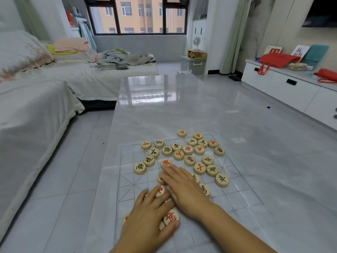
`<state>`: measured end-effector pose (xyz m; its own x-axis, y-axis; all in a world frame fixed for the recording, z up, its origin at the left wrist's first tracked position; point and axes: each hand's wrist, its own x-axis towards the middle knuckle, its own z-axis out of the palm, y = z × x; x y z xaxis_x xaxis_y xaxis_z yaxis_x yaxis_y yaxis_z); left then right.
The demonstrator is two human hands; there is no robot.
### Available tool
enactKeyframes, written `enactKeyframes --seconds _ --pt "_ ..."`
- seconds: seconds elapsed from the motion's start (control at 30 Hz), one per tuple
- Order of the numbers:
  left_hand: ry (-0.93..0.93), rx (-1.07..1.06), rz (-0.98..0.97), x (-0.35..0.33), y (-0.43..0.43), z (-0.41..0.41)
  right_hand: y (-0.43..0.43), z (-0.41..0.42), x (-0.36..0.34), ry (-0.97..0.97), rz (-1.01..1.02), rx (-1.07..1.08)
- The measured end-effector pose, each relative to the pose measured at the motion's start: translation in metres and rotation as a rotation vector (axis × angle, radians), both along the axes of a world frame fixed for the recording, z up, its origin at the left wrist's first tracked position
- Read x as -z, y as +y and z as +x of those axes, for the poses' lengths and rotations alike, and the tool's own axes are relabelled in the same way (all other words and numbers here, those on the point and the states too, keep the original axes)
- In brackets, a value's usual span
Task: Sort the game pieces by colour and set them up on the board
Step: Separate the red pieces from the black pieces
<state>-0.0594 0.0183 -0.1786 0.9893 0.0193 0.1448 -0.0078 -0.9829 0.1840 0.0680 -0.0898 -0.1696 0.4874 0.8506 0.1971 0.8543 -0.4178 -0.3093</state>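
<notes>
Nearest, left hand (147,216) lies flat, fingers spread over red pieces (171,217) gathered under its palm and thumb. Right hand (184,189), just beside it, has fingers straight and together, tips touching a red disc (166,163). Unsorted pieces (187,149) lie beyond those fingertips, farther up the board (237,194); the right hand looks nearer to them.

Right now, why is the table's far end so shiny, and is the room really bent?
Head view: daylight from the window glares off the glossy table, mirroring its frame. Head view: the wide lens bows the sofa and cabinet near the edges. Head view: the game pieces look sharp; the right hand has slightly soft fingertips.
</notes>
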Motion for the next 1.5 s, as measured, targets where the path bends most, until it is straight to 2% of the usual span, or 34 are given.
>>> enactKeyframes --seconds 0.07,0.17,0.4,0.5,0.57,0.63,0.7,0.77,0.9,1.07,1.23,1.33,1.5 --pt "-0.005 0.009 -0.001 0.002 0.001 0.001 0.011 0.003 0.001 -0.005 -0.060 -0.027" --pt "0.000 0.012 0.036 0.005 0.003 0.001 0.003 0.001 -0.003 0.017 -0.077 0.043" --pt "0.064 0.004 -0.021 0.000 0.004 0.000 -0.077 -0.001 0.011 -0.135 -0.163 0.234" --pt "0.149 -0.031 -0.076 -0.008 0.003 -0.001 -0.100 0.016 0.013 -0.098 -0.172 0.298" --pt "0.150 -0.020 -0.189 -0.019 0.001 0.001 -0.108 0.024 0.016 -0.042 -0.070 0.290" --pt "0.196 -0.037 -0.216 -0.029 0.000 0.005 -0.111 0.031 0.014 -0.009 0.076 0.316" --pt "0.214 -0.030 -0.149 -0.042 -0.007 0.015 -0.107 0.036 0.006 0.046 0.111 0.377" --pt "0.219 -0.012 -0.040 -0.050 -0.017 0.034 -0.100 0.043 0.001 0.012 0.067 0.415" --pt "0.236 0.064 -0.032 -0.052 -0.041 0.087 -0.092 0.064 -0.004 -0.014 -0.135 0.399" --pt "0.326 0.052 0.004 -0.035 -0.045 0.130 -0.088 0.074 -0.002 -0.042 -0.147 0.371" --pt "0.321 0.083 0.063 -0.033 -0.043 0.114 -0.086 0.075 -0.001 -0.070 -0.091 0.464" --pt "0.381 0.119 0.046 -0.040 -0.042 0.087 -0.085 0.076 0.000 -0.063 -0.100 0.488" --pt "0.408 0.040 0.005 -0.040 -0.022 0.044 -0.085 0.076 0.002 -0.057 -0.106 0.490"
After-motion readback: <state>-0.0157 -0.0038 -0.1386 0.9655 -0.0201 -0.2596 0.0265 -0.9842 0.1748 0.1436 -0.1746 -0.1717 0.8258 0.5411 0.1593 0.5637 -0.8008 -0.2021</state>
